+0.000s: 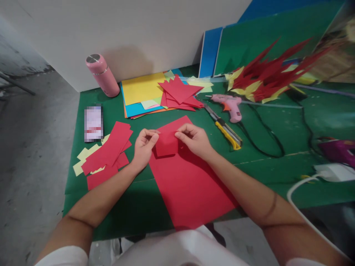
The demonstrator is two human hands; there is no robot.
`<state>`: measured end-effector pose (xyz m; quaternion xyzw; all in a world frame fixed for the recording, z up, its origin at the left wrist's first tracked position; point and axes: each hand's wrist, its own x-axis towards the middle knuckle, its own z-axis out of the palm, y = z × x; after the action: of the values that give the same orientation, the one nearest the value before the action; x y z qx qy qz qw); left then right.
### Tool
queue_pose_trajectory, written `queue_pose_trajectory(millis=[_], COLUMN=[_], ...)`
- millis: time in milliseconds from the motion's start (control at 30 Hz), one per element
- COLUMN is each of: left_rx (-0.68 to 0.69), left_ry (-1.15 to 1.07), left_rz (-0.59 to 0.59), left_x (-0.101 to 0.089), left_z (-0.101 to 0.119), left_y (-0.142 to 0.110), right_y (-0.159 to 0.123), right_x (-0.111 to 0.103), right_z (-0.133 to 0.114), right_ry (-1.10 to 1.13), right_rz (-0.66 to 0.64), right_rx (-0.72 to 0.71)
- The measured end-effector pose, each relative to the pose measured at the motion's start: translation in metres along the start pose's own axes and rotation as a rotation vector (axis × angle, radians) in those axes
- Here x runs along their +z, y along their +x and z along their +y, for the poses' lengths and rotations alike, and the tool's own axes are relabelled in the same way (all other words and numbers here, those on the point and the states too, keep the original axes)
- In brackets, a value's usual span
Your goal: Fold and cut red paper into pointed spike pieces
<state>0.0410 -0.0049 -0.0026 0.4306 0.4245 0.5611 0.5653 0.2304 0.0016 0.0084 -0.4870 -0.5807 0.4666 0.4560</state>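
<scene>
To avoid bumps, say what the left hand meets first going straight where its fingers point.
Past the red piece it holds, the left hand would likely meet the right hand first, though depth is unclear.

I count one green rectangular desk (263,168). At the middle there are one bare left hand (144,147) and one bare right hand (195,139), with one small red paper piece (166,145) and one large red rectangular paper sheet (191,192). At far left is one pink cylindrical bottle (104,77); to the right, one pink plastic glue gun (233,105) and one yellow-handled metal-bladed knife (226,130). The red paper strips (109,147) at left overlap; I can tell only at least three.
</scene>
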Motion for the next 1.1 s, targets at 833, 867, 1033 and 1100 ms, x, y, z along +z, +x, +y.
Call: queue_pose_trajectory(millis=[833, 867, 1033, 1100], left_rx=[0.049, 0.041, 0.023, 0.020], left_ry=[-0.003, -0.002, -0.072, -0.113], left_rz=[0.016, 0.029, 0.035, 0.015], left_x=[0.004, 0.004, 0.005, 0.005], left_z=[-0.001, -0.001, 0.000, 0.001], left_y=[-0.003, -0.002, -0.003, -0.003], right_y=[-0.006, -0.006, -0.007, -0.006], right_x=[0.002, 0.002, 0.002, 0.003], right_z=[-0.009, -0.008, -0.008, -0.009], right_ry=[-0.264, -0.279, -0.270, -0.264], right_rz=[-0.067, -0.064, -0.221, -0.251], right_rx=[-0.126, -0.138, -0.131, -0.145])
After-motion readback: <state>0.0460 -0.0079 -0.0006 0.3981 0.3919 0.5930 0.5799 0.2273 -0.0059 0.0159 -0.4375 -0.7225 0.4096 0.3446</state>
